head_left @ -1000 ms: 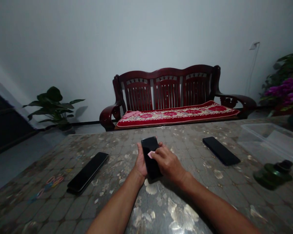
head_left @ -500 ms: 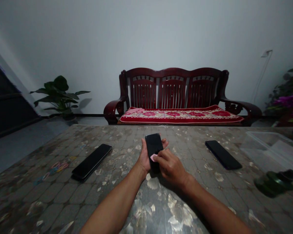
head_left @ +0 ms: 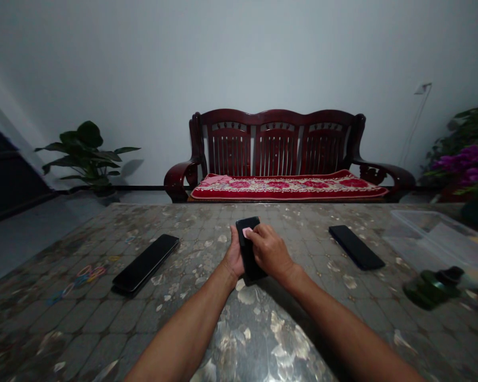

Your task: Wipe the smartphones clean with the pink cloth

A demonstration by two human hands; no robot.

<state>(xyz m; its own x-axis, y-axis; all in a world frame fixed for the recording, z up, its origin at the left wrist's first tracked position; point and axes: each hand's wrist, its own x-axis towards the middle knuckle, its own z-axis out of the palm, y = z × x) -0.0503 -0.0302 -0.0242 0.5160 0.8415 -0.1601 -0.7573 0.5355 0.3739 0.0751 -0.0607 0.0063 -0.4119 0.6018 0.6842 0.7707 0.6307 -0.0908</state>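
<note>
A black smartphone [head_left: 248, 260] is held screen up over the middle of the table by my left hand [head_left: 234, 255], its thumb along the left edge and the other fingers hidden beneath. My right hand [head_left: 270, 249] is closed on a small pink pad [head_left: 247, 232] and presses it against the upper part of the screen. To the left lies a dark phone [head_left: 146, 265], seemingly resting on another dark flat thing. Another dark phone [head_left: 356, 247] lies flat to the right of my hands.
A patterned cover lies over the table [head_left: 199, 233]. Colourful bands [head_left: 88, 275] lie at left. At right are a clear plastic box [head_left: 418, 233] and a dark green bottle [head_left: 430, 291]. A wooden bench [head_left: 276, 143] stands beyond the table, with a potted plant [head_left: 88, 154] to its left.
My right hand has slid the pink pad up the screen, from around the middle to near the top. My left hand still holds the phone. The whole view has shifted slightly.
</note>
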